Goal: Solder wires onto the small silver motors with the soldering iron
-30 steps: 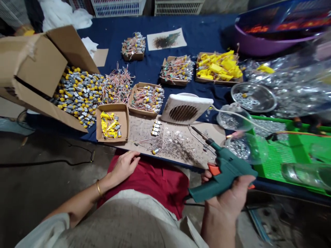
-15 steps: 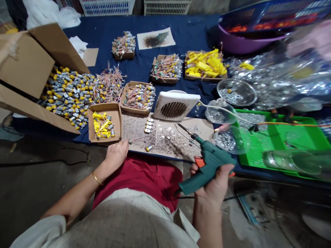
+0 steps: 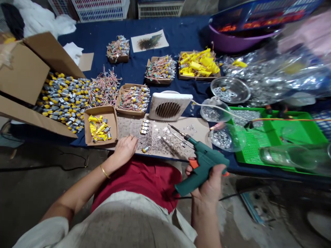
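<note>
My right hand (image 3: 210, 184) grips a green soldering gun (image 3: 207, 163) with an orange trigger, its tip pointing up and left over the cardboard sheet (image 3: 129, 125). My left hand (image 3: 126, 148) rests at the sheet's near edge, fingers drawn together; thin wire ends show by the fingertips, but what they hold is hidden. Just right of it lies a small motor (image 3: 145, 149) with a yellow end. Farther back on the sheet, several small motors (image 3: 144, 127) stand in a row. Beside the left hand is a cardboard box (image 3: 115, 132) holding yellow-wrapped motors.
A white vent fan (image 3: 169, 107) stands behind the sheet. A large carton (image 3: 51, 119) spills motors at left. Boxes of wired motors (image 3: 134, 98) and yellow parts (image 3: 199, 63) sit behind. Bowls of metal bits (image 3: 222, 137) and a green tray (image 3: 240, 153) are at right.
My left hand has moved right, toward the loose motor, and now covers most of the wires seen there before. My right hand still holds the soldering gun; the view has shifted slightly.
</note>
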Demonstrator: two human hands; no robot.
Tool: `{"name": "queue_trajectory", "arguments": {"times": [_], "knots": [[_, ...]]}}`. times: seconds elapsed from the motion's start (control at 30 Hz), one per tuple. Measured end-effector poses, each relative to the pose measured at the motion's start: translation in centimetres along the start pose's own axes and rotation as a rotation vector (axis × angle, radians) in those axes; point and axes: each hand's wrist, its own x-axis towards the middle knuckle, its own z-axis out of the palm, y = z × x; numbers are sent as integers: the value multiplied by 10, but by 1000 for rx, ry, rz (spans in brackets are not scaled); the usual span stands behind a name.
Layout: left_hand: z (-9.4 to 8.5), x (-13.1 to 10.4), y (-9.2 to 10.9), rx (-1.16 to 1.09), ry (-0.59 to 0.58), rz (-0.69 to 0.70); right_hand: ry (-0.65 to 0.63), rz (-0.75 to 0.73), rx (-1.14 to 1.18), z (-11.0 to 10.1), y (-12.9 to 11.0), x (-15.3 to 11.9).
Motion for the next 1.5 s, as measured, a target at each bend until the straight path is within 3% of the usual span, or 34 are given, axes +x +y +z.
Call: {"name": "queue_trajectory", "arguments": {"times": [0.13, 0.33, 0.63, 0.87, 1.2, 1.5], "knots": [[12, 19, -1, -2, 23, 65, 12, 5, -84, -4, -2, -5], [16, 24, -7, -7, 48, 143, 92, 2, -160, -10, -7, -7], [27, 40, 9, -226, 7, 159, 168, 130, -332, -23, -7, -4], [36, 49, 21, -216, -99, 167, 85, 130, -291, -34, -10, -12], [27, 54, 45, -155, -28, 237, 27, 60, -491, -63, -9, -18], [37, 64, 43, -193, -68, 219, 89, 76, -406, -59, -15, -19]]}}
